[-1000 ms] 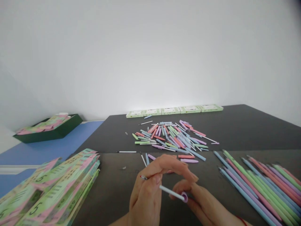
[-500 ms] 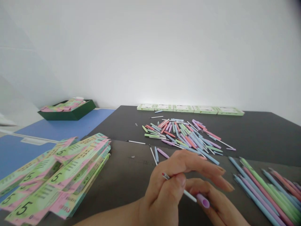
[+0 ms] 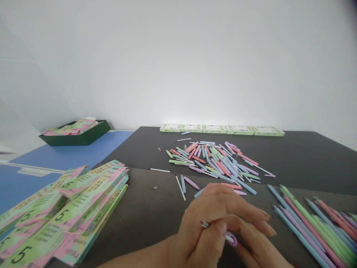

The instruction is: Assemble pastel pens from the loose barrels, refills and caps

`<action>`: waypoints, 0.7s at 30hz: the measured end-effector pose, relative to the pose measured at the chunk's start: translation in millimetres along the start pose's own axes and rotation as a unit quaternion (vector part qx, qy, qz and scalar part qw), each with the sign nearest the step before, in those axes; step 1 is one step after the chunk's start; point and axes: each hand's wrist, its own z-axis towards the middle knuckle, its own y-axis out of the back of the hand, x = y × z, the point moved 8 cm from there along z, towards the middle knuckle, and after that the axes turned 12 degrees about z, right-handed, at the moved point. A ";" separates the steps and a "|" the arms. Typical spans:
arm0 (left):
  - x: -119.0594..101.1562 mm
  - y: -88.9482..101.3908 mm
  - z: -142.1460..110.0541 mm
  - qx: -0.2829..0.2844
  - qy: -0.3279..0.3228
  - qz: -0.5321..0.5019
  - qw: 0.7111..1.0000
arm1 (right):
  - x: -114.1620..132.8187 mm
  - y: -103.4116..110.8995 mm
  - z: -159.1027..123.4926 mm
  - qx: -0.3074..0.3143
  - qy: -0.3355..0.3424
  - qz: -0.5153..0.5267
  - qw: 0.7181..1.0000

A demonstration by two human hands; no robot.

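Observation:
My left hand [image 3: 199, 230] is closed, pinching a pen refill [image 3: 205, 224] between thumb and finger; its metal tip with a red end pokes out to the left. In my right hand [image 3: 252, 236], partly behind the left, is a purple pen barrel [image 3: 232, 239] with its open end toward me. The refill's rear end meets the barrel's mouth and seems to be inside it. Most of the barrel is hidden by the fingers. Just beyond my hands lies a heap of coloured pen barrels, caps and white refills [image 3: 220, 162].
At the right lie several pens in pastel colours [image 3: 304, 223]. Stacked green-and-pink packets [image 3: 83, 208] marked 5 are at the left. A dark green box [image 3: 83, 137] of packets stands on the blue surface [image 3: 111, 143]. Flat light-green boxes [image 3: 214, 129] line the black table's [image 3: 145, 149] far edge.
My left hand has brought the refill to the right and down into the purple barrel, and its white shaft is now mostly hidden. The hands have come closer together. The view has shifted slightly.

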 end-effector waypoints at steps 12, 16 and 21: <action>-3.0 -24.0 1.1 0.166 -0.064 0.121 0.977 | -14.6 4.9 -11.7 -0.014 -0.036 -0.053 0.998; 1.6 -35.6 2.3 0.200 -0.070 0.150 0.966 | -28.9 6.7 -22.0 -0.033 -0.038 -0.054 0.997; 1.8 -28.9 7.4 0.224 -0.052 0.211 0.950 | -44.9 8.9 -26.4 -0.030 -0.047 -0.040 0.998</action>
